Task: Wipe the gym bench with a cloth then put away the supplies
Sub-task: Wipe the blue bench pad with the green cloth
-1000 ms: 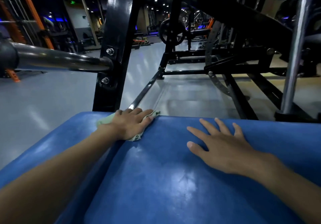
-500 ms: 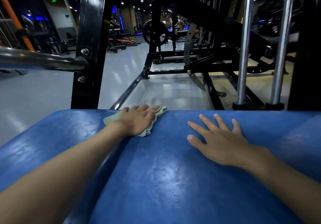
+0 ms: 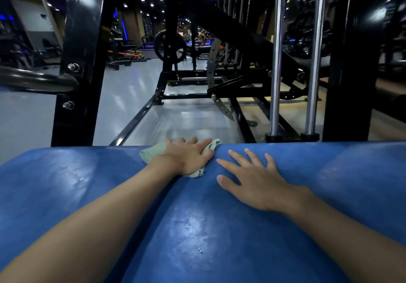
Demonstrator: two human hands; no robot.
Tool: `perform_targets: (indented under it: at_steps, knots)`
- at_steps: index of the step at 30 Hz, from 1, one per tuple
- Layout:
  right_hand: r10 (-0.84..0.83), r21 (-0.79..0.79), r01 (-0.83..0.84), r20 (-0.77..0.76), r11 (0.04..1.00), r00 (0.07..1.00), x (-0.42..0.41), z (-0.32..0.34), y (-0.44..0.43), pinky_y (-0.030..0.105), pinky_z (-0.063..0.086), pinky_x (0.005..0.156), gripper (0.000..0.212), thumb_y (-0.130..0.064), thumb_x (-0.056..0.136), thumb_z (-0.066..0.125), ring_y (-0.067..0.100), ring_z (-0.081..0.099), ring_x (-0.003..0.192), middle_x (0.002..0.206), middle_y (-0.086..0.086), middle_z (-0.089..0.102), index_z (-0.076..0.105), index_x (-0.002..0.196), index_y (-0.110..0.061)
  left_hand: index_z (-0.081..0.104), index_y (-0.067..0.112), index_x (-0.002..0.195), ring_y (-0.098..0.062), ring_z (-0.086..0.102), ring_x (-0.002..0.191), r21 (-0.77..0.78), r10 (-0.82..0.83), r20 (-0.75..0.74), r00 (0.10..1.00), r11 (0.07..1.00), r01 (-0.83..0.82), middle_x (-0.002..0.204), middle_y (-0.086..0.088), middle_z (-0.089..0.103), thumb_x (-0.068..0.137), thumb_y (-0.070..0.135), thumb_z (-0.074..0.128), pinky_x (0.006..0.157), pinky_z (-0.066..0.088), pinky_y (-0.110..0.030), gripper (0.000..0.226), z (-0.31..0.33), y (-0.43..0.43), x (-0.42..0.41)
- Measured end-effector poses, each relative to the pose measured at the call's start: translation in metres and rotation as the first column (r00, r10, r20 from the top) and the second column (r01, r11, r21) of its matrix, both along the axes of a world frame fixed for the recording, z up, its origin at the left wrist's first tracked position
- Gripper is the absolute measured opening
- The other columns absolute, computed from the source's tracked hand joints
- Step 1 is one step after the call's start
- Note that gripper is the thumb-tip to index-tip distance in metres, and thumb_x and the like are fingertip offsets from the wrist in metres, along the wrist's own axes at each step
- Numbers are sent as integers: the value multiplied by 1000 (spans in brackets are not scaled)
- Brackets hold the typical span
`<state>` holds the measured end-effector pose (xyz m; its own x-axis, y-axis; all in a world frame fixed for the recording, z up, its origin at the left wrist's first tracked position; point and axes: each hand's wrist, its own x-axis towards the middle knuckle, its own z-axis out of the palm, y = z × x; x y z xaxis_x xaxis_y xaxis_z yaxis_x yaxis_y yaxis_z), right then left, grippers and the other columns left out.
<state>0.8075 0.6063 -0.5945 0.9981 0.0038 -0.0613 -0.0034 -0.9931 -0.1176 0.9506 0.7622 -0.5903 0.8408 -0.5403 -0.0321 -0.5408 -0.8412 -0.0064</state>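
My left hand [image 3: 186, 156] presses flat on the cloth [image 3: 151, 154] at the bench's [image 3: 219, 227] far edge; right hand [image 3: 257, 184] spread, bracing. Cloth looks light and limp; I'd pinch a loose corner.

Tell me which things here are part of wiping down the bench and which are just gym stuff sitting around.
Part of the job:
- cloth
- left hand, pressing the cloth flat
- right hand, flat on the pad
- blue bench pad

Just around:
- black upright post
- chrome guide rods
- weight plate
- steel bar
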Motion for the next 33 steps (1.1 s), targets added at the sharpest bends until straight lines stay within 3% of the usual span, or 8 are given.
perform_targets:
  at_steps: [3, 8, 15, 19, 24, 29, 33]
  knots:
    - [11, -20, -10, 41, 1000, 999, -7, 9, -38, 59, -9, 117, 59, -69, 94, 18, 12, -5, 151, 164, -17, 8, 20, 150, -50, 13, 53, 151, -30, 36, 139, -11, 7, -12, 1000, 1000, -7, 152, 1, 37, 97, 63, 12, 109, 23, -55, 55, 2, 7, 3]
    - [-160, -69, 154, -93, 986, 983, -25, 3, -105, 63, -9, 115, 63, -80, 84, 4, 24, -16, 151, 164, -15, -13, -5, 144, -64, 14, 54, 150, -30, 36, 139, -6, 82, -14, 997, 997, -82, 152, 4, 37, 98, 63, 12, 110, 22, -53, 53, 4, 13, 0]
    - [-106, -69, 102, -56, 992, 993, -24, -3, -100, 66, -9, 113, 62, -76, 89, 3, 30, -17, 150, 164, -11, -15, -6, 147, -58, 15, 49, 153, -27, 35, 139, -14, -16, 4, 1000, 1000, 16, 155, 6, 34, 99, 59, 11, 110, 22, -54, 55, 2, -86, -35]
    - [4, -46, -5, -14, 999, 1000, -36, 0, -133, 60, -11, 116, 64, -75, 89, 9, 19, -12, 151, 164, -16, -6, 6, 149, -55, 10, 55, 150, -27, 39, 136, -35, -20, -41, 999, 999, 18, 151, 3, 37, 92, 60, 7, 110, 25, -52, 59, 4, -91, -33]
    - [-141, -71, 137, -56, 988, 988, -57, -1, -212, 60, -8, 116, 90, -87, 60, -15, 18, -12, 151, 163, -21, -11, -3, 146, -62, 11, 54, 150, -27, 37, 138, 7, 82, -14, 997, 997, -82, 152, 4, 37, 98, 59, 10, 111, 24, -54, 53, 3, -93, -35]
    - [-55, -27, 54, -61, 998, 997, -56, -1, -218, 61, -8, 116, 66, -77, 87, 7, 19, -13, 151, 163, -19, -11, 1, 149, -57, 11, 49, 153, -28, 36, 138, 46, 28, 15, 1000, 999, -29, 153, 3, 35, 99, 55, 13, 109, 24, -57, 54, 2, -171, -64]
    - [-9, -20, 9, -29, 1000, 1000, -69, 7, -255, 56, -5, 118, 69, -78, 84, 8, 12, -7, 151, 163, -23, -3, 8, 149, -56, 9, 52, 152, -26, 39, 135, -7, -19, 17, 1000, 1000, 19, 149, 4, 39, 97, 57, 12, 108, 26, -50, 55, -1, -185, -66]
